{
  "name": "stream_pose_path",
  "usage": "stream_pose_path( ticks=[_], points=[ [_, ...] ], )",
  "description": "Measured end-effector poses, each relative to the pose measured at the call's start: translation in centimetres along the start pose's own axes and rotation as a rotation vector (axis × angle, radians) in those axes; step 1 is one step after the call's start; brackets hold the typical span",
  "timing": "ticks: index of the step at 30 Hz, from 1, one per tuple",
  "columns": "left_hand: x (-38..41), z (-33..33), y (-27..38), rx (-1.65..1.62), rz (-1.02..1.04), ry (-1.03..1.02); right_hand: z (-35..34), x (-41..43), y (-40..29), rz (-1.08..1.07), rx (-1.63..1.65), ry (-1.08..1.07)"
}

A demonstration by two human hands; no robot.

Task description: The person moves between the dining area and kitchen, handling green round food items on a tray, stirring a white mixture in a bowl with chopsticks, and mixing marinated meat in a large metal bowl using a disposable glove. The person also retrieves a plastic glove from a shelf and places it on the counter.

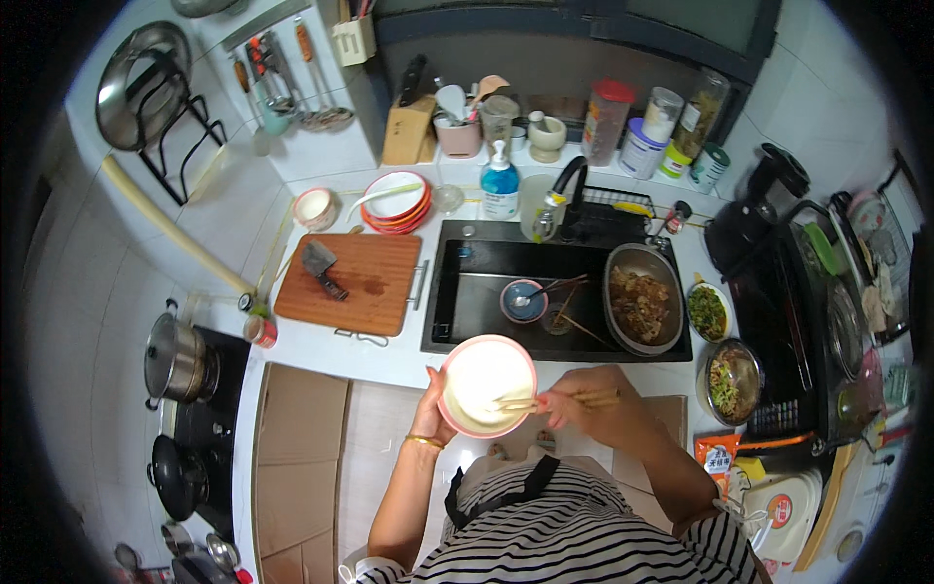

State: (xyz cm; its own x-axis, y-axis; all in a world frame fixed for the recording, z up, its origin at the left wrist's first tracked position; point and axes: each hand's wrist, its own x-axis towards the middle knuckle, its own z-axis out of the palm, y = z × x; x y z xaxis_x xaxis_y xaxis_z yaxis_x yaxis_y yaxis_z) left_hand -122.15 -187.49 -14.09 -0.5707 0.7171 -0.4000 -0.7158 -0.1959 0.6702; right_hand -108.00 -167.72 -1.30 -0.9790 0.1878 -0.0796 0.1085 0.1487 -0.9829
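Observation:
My left hand [432, 412] grips a pink-rimmed bowl [530, 359] by its left side, in front of the sink. Inside the bowl is a smooth, pale cream-coloured substance [481, 379]. A pair of wooden chopsticks [598, 398] is held in my right hand [595, 401], with the tips dipping into the bowl at its right side. Just beyond, a small blue bowl [512, 310] with a spoon in it sits in the black sink [481, 255]. An oval metal pan [678, 292] of brown food rests over the sink's right end.
A wooden cutting board [387, 259] carries a cleaver [319, 266] left of the sink. Red-rimmed plates [390, 223] are stacked behind it. A dish of chopped greens [706, 314] and a metal bowl of food [730, 383] stand at the right. Pots [175, 358] occupy the stove at left.

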Motion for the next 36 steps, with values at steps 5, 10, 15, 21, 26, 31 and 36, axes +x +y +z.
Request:
stream_pose_path(
  ticks=[5,10,15,21,26,31,36],
  points=[
    [0.9,2.0,0.0,0.126,-0.103,0.015,-0.3,1.3,3.3,-0.25,-0.024,0.09],
    [0.7,1.1,-0.3,0.235,-0.114,0.019,-2.3,0.5,-0.5,0.263,0.04,0.329],
    [1.4,1.5,-0.8,0.173,-0.145,0.045,-2.3,0.6,1.6,0.303,0.082,0.144],
    [1.9,1.7,-1.1,0.155,-0.134,0.037,-1.6,0.4,3.5,0.253,0.243,0.048],
    [2.8,1.0,-2.2,0.114,-0.15,-0.002,-1.2,0.7,5.2,-0.157,0.075,0.294],
    [2.2,0.5,-2.1,0.14,-0.125,0.015,-2.5,0.2,4.4,0.079,-0.086,0.262],
    [2.1,0.6,-2.1,0.145,-0.164,0.031,-1.6,-0.1,0.7,0.289,-0.029,0.22]
  ],
)
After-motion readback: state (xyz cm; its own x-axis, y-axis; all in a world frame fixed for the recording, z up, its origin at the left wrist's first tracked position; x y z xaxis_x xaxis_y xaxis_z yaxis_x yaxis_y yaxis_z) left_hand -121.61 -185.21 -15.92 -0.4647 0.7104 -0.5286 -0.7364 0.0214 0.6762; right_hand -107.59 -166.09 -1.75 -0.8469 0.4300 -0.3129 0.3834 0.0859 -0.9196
